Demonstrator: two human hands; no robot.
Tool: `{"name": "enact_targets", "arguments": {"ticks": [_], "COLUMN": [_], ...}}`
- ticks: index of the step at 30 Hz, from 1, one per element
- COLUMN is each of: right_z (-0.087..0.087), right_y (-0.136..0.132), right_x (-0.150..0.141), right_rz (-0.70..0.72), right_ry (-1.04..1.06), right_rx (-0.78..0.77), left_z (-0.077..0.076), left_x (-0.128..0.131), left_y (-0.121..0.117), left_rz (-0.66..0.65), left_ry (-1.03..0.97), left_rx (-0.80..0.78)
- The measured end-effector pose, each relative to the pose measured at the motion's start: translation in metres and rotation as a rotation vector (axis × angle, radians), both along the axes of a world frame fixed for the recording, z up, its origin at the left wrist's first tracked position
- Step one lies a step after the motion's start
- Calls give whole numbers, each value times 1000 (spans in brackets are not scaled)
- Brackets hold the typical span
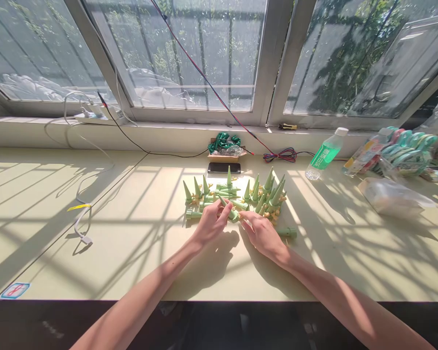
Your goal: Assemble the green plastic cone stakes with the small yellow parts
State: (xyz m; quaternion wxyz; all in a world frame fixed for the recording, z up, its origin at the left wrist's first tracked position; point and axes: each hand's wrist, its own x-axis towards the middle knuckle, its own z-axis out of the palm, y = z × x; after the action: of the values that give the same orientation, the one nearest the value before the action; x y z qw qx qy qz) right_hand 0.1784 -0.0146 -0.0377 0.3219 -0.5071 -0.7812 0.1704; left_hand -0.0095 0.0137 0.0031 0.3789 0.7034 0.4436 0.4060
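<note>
Pale yellow tabletop (131,267) takes up most of your view, sunny and striped with shadows. Behind it you've got big grey-framed windows (200,53). Next biggest is your spread of green parts (277,194) around the middle, some spiky ones standing up, some tubes lying flat. Off to the right there's a clear plastic bag (390,197). Your left hand (211,221) and right hand (262,233) nearly meet at the near edge of the spread. Then a green-labelled bottle (324,154), left of the bag, and a small cardboard box (224,158) at the back with a black phone (224,168) just in front. Down to the small stuff: your left fingers are closed on a green cone (234,215), held tilted between your hands. Your right fingertips are bunched by its base, but honestly I can't tell if they're gripping anything.
</note>
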Motion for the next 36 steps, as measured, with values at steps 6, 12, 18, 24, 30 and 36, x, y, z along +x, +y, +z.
{"name": "enact_targets", "arguments": {"ticks": [6, 12, 18, 24, 30, 36], "right_z": [5, 9, 11, 9, 7, 6], "right_y": [-2, -3, -3, -2, -4, -6], "right_x": [0, 0, -1, -1, -1, -4], "right_rz": [-9, -16, -29, -46, -33, -1], "right_ry": [-46, -96, -114, -145, -80, 10], "right_rx": [-7, -24, -46, -36, 35, 137], "left_z": [-3, -5, -9, -8, -9, -7], "left_x": [1, 3, 2, 2, 2, 0], "left_y": [0, -2, -1, -3, -3, -6], "left_rz": [-17, -46, -104, -155, -157, -112], "left_ry": [110, 132, 217, 250, 259, 279], "left_rx": [147, 146, 184, 172, 143, 315]}}
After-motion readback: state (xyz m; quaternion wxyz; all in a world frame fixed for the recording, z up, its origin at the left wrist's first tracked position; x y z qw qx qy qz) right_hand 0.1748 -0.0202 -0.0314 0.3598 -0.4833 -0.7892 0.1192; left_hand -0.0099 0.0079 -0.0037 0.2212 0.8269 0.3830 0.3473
